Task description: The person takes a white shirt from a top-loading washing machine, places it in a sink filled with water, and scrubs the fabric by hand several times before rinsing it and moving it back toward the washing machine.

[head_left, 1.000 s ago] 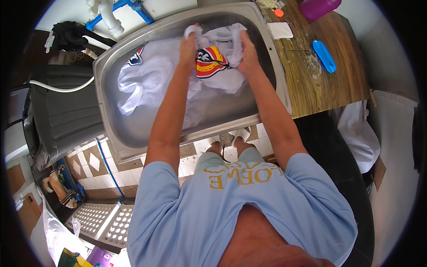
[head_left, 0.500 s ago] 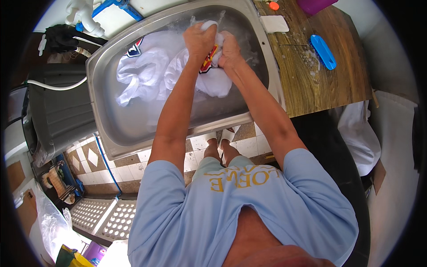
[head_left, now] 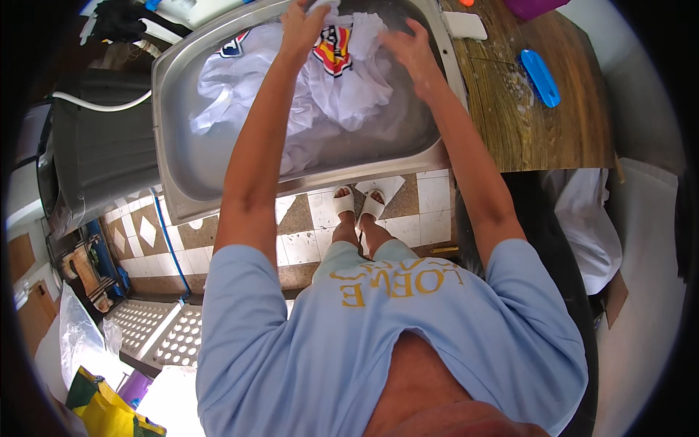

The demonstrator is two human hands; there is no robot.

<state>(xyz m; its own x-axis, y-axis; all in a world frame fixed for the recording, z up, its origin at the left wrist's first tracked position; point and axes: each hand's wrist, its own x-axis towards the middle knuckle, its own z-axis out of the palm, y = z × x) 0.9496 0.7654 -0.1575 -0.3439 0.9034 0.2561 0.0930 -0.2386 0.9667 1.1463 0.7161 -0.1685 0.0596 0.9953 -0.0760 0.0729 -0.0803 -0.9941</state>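
In a stainless steel sink (head_left: 166, 156) holding cloudy water lies a wet white garment (head_left: 353, 95) with a red, yellow and navy emblem. My left hand (head_left: 300, 30) is closed on a bunched part of it at the far side, beside the emblem. My right hand (head_left: 415, 54) is off the fabric, just to its right over the water, with thumb and fingers apart and slightly blurred. More white cloth (head_left: 244, 84) with a navy patch spreads to the left; whether it belongs to the same garment I cannot tell.
Right of the sink is a wet wooden counter (head_left: 539, 138) with suds, a blue scrub brush (head_left: 539, 78), a white block (head_left: 464, 25) and part of a purple container (head_left: 526, 7). A dark grey bin-like object (head_left: 102, 138) stands left. White cloth (head_left: 586, 226) hangs below the counter.
Both hands were bunching the garment together. My right hand has let go and moved right, and the fabric has spread out so the emblem shows more. The view has shifted slightly.
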